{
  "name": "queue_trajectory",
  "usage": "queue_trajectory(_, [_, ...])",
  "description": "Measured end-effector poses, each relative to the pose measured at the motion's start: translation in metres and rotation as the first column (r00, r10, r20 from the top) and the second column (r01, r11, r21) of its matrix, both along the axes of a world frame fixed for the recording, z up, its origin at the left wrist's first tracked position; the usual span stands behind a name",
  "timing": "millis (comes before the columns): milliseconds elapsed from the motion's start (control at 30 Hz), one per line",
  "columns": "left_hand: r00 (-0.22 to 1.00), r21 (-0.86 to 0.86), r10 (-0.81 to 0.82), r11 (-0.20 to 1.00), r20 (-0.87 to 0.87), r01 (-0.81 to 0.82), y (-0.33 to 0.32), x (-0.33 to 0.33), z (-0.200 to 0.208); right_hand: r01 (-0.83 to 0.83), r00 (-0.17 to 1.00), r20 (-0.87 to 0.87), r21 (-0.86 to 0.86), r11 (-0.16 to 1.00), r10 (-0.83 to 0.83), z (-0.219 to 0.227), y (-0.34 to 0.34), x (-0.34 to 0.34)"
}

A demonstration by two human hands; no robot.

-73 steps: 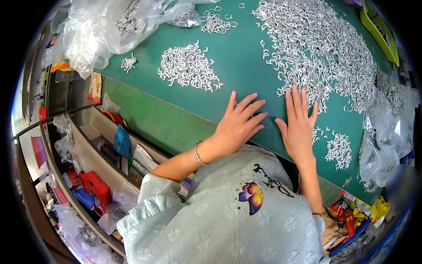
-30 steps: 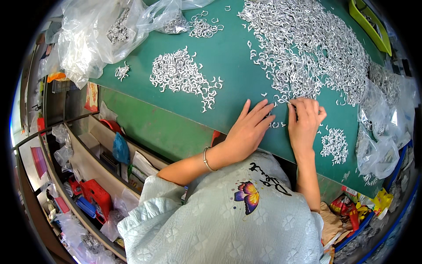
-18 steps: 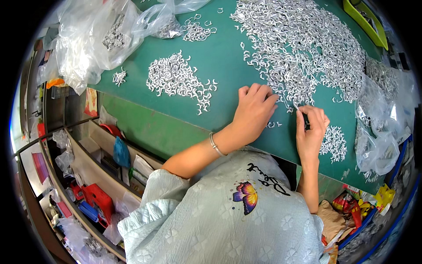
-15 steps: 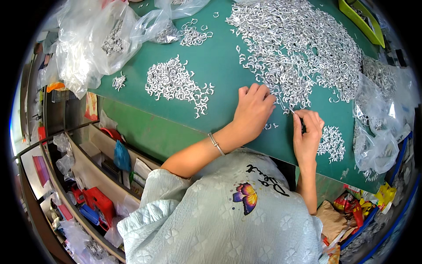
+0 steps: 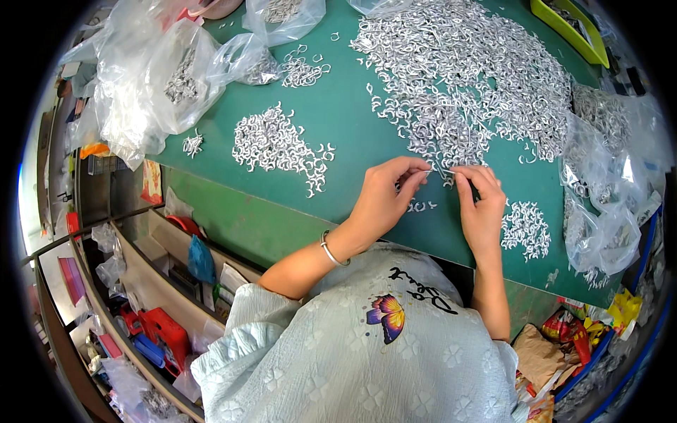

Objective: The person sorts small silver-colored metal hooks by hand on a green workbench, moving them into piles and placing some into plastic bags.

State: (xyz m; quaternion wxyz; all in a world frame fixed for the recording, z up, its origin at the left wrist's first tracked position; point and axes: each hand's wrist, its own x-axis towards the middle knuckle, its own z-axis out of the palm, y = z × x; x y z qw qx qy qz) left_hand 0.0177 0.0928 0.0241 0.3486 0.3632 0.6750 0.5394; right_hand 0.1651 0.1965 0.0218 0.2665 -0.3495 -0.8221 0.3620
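Note:
My left hand [image 5: 388,192] is pinched on a small silver metal piece at the near edge of a large pile of curved silver metal parts [image 5: 479,77]. Facing it, my right hand [image 5: 483,204] pinches a thin silver metal piece [image 5: 444,171], whose tip points at the left fingertips. The two pieces are close together; whether they touch is too small to tell. Below my left fingers lie a few loose curved parts [image 5: 421,206]. Beside my right hand is a small heap of curved parts [image 5: 525,229]; a wider heap [image 5: 275,144] spreads out left of my left hand.
The green tabletop [image 5: 345,123] carries clear plastic bags of parts at the left [image 5: 141,92] and right [image 5: 606,233]. A small cluster of ring-shaped parts [image 5: 303,70] lies farther back. A yellow-green tray [image 5: 571,32] stands far right. Open drawers [image 5: 166,282] are at lower left.
My left hand has drawn back from the pile and turned, its pinched fingertips now toward the right hand. My right hand has shifted left, bringing the fingertips close together. The view has shifted slightly.

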Motion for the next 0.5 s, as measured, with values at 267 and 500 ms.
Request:
queue_trajectory(267, [0.998, -0.024, -0.059, 0.998, 0.009, 0.059, -0.014, 0.006, -0.006, 0.014, 0.992, 0.123, 0.14, 0.99, -0.031, 0.003, -0.005, 0.013])
queue_trajectory(500, [0.979, -0.072, -0.144, 0.985, 0.143, 0.155, -0.015, 0.015, -0.007, -0.079, 0.996, 0.037, 0.01, 0.997, 0.079, 0.015, -0.019, 0.011])
